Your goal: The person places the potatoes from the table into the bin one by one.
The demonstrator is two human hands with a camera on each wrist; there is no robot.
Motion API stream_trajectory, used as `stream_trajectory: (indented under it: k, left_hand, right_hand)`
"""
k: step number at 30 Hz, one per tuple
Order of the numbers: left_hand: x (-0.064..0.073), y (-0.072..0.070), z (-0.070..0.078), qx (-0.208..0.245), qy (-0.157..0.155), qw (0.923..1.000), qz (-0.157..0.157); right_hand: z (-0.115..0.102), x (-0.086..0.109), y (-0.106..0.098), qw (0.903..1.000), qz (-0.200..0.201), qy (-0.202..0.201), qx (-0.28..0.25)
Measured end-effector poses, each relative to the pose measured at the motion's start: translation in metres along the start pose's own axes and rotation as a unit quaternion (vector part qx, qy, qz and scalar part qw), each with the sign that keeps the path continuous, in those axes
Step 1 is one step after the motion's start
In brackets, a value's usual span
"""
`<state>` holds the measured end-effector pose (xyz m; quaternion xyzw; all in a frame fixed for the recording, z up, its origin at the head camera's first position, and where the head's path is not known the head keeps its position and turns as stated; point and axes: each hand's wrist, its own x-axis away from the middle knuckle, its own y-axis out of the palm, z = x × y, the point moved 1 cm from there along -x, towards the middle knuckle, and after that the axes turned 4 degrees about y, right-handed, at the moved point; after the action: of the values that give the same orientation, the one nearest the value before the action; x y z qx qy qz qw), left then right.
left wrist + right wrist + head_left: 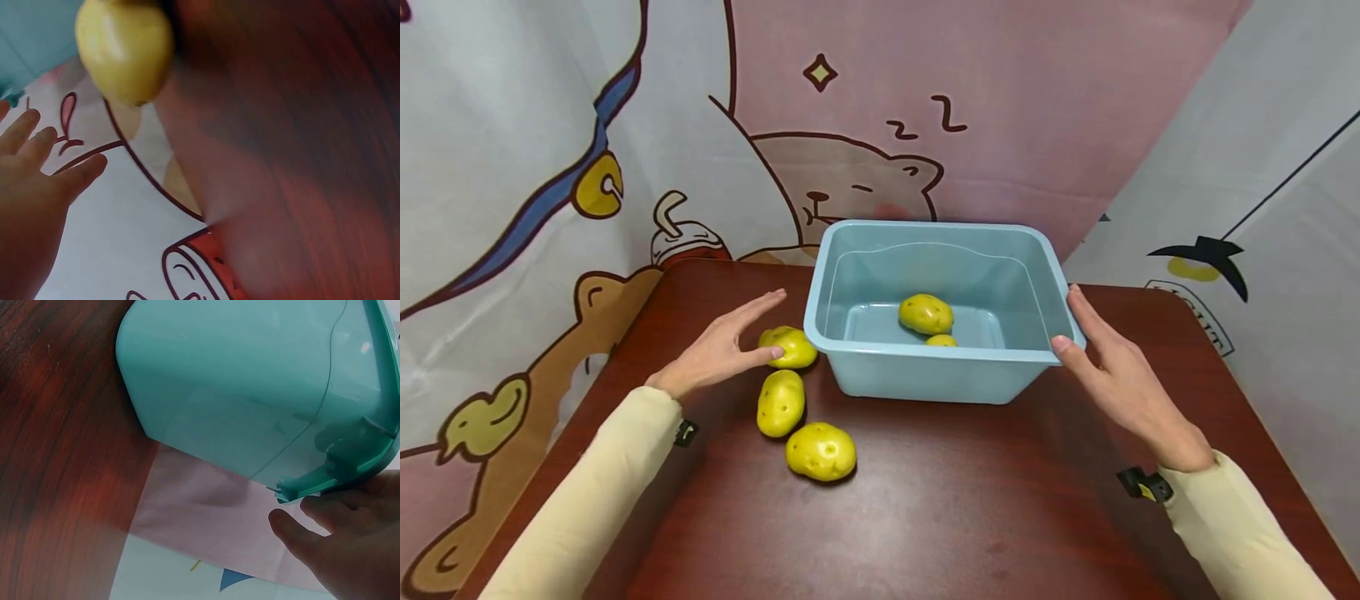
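Observation:
A light blue plastic bin (917, 375) stands on the table with a potato (926, 314) and part of a second potato (942, 341) visible inside. My right hand (1116, 379) touches the bin's right rim, its fingers mostly straight and the thumb at the front corner. In the right wrist view, fingertips (289, 526) lie beside the rim's underside. My left hand (718, 348), fingers spread, is left of the bin; its thumb overlaps a potato (796, 346) in the head view. In the left wrist view, a gap separates that hand (31, 206) from a potato (125, 53).
Two more potatoes, one upright-lying (781, 403) and one nearer the front (822, 452), rest on the dark red-brown wooden table (917, 525). A cartoon-printed cloth (1037, 100) hangs behind the table and at its sides.

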<state>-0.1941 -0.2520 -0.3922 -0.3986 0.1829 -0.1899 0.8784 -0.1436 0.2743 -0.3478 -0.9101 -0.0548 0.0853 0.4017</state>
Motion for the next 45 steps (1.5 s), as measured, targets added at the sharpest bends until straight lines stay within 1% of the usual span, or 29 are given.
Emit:
stream_trajectory:
  k: [6, 9, 13, 16, 18, 26, 27, 33, 38, 41, 45]
  left_hand:
    - [-0.006, 0.004, -0.015, 0.001, -0.015, 0.9992, -0.037]
    - [-0.009, 0.008, -0.021, 0.016, -0.036, 0.9976, -0.057]
    - [-0.011, 0.014, -0.028, 0.039, -0.067, 0.9947, -0.067]
    - [-0.013, 0.017, -0.032, 0.044, -0.075, 0.9935, -0.073]
    - [-0.015, 0.019, -0.035, 0.043, -0.075, 0.9932, -0.078]
    - [-0.024, 0.024, -0.039, 0.038, -0.089, 0.9905, -0.097]
    - [-0.024, 0.025, -0.04, 0.036, -0.087, 0.9907, -0.099]
    - [-0.026, 0.028, -0.043, 0.027, -0.08, 0.9914, -0.1]
    - [-0.026, 0.03, -0.044, 0.022, -0.079, 0.9924, -0.091]
    - [-0.026, 0.029, -0.044, 0.03, -0.085, 0.9926, -0.082]
    - [-0.024, 0.024, -0.042, 0.045, -0.092, 0.993, -0.059]
  right_hand:
    - [0.0, 0.0, -0.001, 1.0, 0.002, -0.005, 0.004]
    - [0.0, 0.0, -0.002, 1.0, 0.002, -0.003, 0.006]
    - [0.0, 0.0, -0.001, 1.0, -0.001, 0.002, 0.007]
    - [0.0, -0.001, -0.001, 1.0, -0.002, 0.001, 0.009]
    - [0.0, -0.001, 0.0, 0.9999, -0.001, 0.001, 0.012]
    - [0.0, 0.0, -0.001, 0.9999, 0.003, -0.003, 0.013]
    - [0.0, 0.0, -0.001, 0.9999, 0.003, -0.005, 0.012]
    - [0.001, -0.001, 0.0, 0.9999, 0.003, -0.002, 0.01]
    - [0.0, -0.002, -0.001, 0.9999, 0.003, -0.009, 0.01]
    - [-0.001, -0.001, -0.002, 0.9999, 0.003, -0.01, 0.01]
    - [-0.001, -0.001, -0.002, 0.9999, 0.002, -0.007, 0.015]
